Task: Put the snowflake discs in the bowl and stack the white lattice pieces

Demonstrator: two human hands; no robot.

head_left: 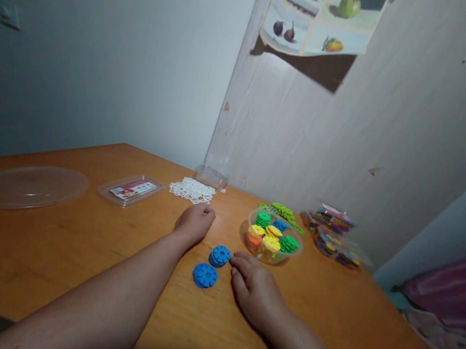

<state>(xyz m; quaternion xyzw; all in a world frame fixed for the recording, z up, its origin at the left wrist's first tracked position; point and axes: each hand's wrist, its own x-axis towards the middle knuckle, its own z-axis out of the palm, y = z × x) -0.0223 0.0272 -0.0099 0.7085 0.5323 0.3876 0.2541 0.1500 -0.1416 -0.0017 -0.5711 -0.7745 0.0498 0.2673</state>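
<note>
My left hand (pixel 195 222) is closed in a loose fist, resting on the table just in front of the white lattice pieces (pixel 192 190). Whatever its fingers may hold is hidden from view. My right hand (pixel 255 287) lies low on the table with its fingers stretched out. Its fingertips are at the right edge of a small stack of blue notched discs (pixel 220 256), seemingly touching it. A second stack of blue discs (pixel 205 275) sits closer to me, slightly left, with neither hand on it.
A clear round tub (pixel 296 251) holds stacks of green, yellow, orange and blue discs. Lime-green pieces (pixel 283 211) lie behind it. Clear boxes of coloured pieces (pixel 334 241) stand at right. Leftward are a labelled clear lid (pixel 131 190) and a large oval lid (pixel 23 186). An empty clear container (pixel 210 177) touches the wall side.
</note>
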